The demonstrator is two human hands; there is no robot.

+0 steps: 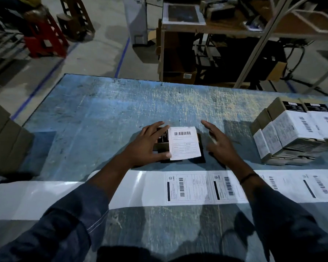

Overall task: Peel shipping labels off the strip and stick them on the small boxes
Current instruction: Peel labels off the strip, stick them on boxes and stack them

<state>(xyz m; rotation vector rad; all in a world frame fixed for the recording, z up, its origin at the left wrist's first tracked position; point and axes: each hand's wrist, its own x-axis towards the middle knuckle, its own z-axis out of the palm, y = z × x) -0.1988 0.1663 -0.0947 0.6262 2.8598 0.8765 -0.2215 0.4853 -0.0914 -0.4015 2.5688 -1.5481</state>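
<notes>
Scratched blue table in a dim warehouse. Small box at centre, white label lying on its top. Left hand grips the box's left side, thumb on the label's near corner. Right hand just right of the box, fingers spread, holding nothing. Label strip runs along the near edge; labelled boxes stacked far right.
</notes>
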